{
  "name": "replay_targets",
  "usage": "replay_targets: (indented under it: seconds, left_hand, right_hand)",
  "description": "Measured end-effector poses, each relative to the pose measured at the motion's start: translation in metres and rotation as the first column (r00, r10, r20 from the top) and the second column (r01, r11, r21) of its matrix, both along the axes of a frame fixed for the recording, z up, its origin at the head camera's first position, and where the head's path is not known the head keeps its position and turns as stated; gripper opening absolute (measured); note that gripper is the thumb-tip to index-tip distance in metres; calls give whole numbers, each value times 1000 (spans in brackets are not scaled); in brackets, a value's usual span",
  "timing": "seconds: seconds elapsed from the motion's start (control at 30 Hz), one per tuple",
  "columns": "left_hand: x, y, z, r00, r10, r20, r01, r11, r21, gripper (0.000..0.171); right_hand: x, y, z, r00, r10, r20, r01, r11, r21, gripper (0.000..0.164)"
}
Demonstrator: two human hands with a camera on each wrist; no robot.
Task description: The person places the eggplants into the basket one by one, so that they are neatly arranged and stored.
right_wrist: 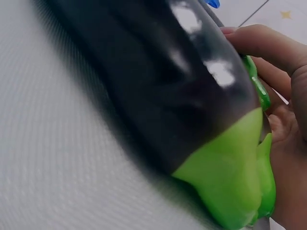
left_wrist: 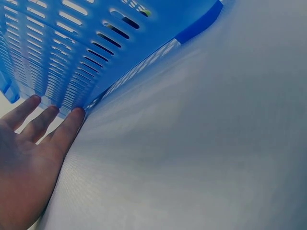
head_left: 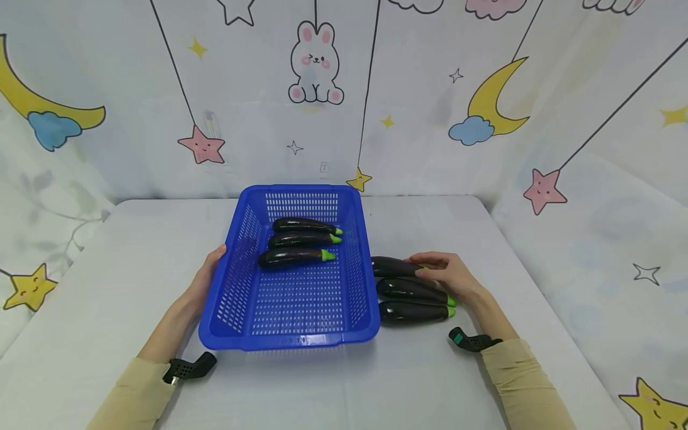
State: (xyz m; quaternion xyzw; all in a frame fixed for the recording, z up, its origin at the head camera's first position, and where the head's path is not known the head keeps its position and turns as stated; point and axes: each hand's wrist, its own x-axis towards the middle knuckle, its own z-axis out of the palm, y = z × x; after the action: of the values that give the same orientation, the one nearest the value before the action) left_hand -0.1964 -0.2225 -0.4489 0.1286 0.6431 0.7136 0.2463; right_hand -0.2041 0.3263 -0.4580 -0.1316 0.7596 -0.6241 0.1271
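Observation:
A blue plastic basket [head_left: 301, 301] with slotted walls stands on the table. Inside, three dark eggplants [head_left: 292, 257] with green caps lie side by side toward its back. My left hand [head_left: 203, 280] is at the basket's left side; in the left wrist view its extended fingers [left_wrist: 60, 132] touch the slotted wall, thumb hidden. Right of the basket, three more eggplants lie in a row. My right hand [head_left: 448, 275] grips the farthest eggplant [head_left: 395, 266] at its cap end, thumb on the near side, fingers beyond. The middle eggplant [head_left: 411, 291] and nearest eggplant [head_left: 414, 312] lie beside it.
The white table [head_left: 408, 382] extends around the basket. Behind it hangs a pale curtain [head_left: 258, 107] printed with stars, moons and a rabbit. A black wrist camera [head_left: 188, 366] is strapped to the left wrist, another wrist camera [head_left: 473, 341] to the right.

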Motion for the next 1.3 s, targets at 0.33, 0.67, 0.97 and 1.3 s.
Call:
replay_targets:
  seconds: [0.33,0.67,0.97,1.3]
  left_hand:
    - [-1,-1,-2,1000,6,10,-6,1000,1,83]
    - [0,0,1,1000,2,17,-2,1000,1,84]
    - [1,1,1,1000,8,25,-8,1000,2,84]
    - [0,0,0,1000,2,30,-2,1000,24,85]
  right_hand:
    - [-1,3,5,997,-76,-9,76,997,-15,39]
    - [-3,2,13,992,-125,-2,124,985,-118,35]
    - [-4,2,21,979,-204,16,203,965,-167,29]
    - [-6,-21,64,983,-175,-47,166,974,-151,30]
